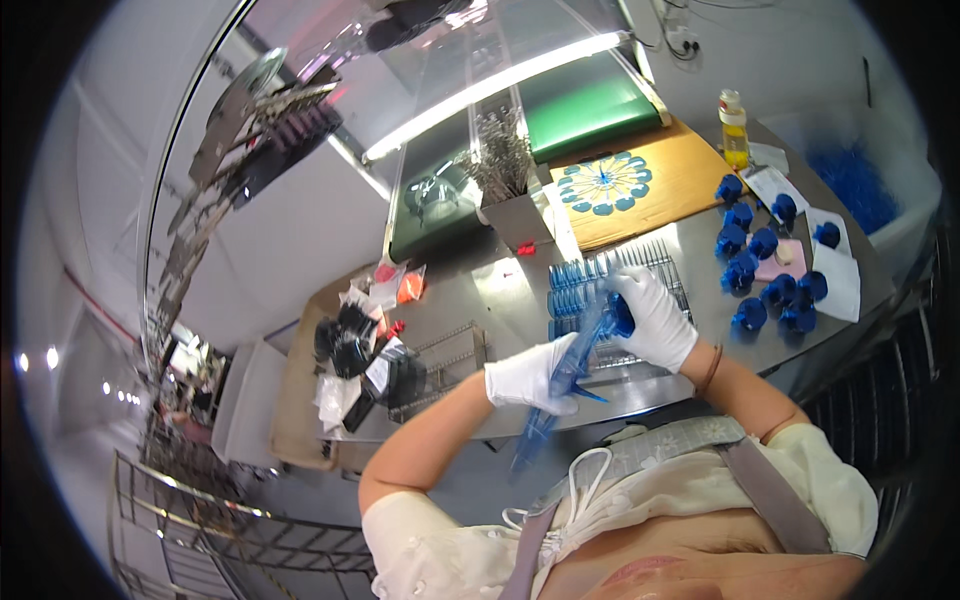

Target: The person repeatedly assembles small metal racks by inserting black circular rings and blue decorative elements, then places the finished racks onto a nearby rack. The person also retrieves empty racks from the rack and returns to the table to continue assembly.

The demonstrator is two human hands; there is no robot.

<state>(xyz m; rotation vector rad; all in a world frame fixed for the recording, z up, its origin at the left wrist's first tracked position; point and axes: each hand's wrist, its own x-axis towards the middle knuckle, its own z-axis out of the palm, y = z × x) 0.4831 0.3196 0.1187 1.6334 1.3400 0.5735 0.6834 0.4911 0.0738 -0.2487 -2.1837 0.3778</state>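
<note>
Both my hands wear white gloves and meet over the front of the metal table. My left hand point(530, 378) is closed around a bundle of long, clear blue plastic pieces point(572, 362), which slants from lower left to upper right. The lower end is smeared and hangs past the table edge. At the upper end, my right hand point(650, 312) grips a dark blue rounded piece point(622, 316); whether this is joined to the bundle I cannot tell. Just behind lies a wire rack point(660, 262) holding rows of slim blue pieces point(566, 300), partly hidden by my hands.
Several dark blue knob-like parts point(740, 270) lie at right around a pink block point(782, 262) and white papers point(838, 285). Behind stand a yellow-liquid bottle point(734, 135), cardboard point(690, 170) and a green conveyor belt point(590, 105). An empty-looking wire rack point(440, 365) and black parts point(345, 345) sit left.
</note>
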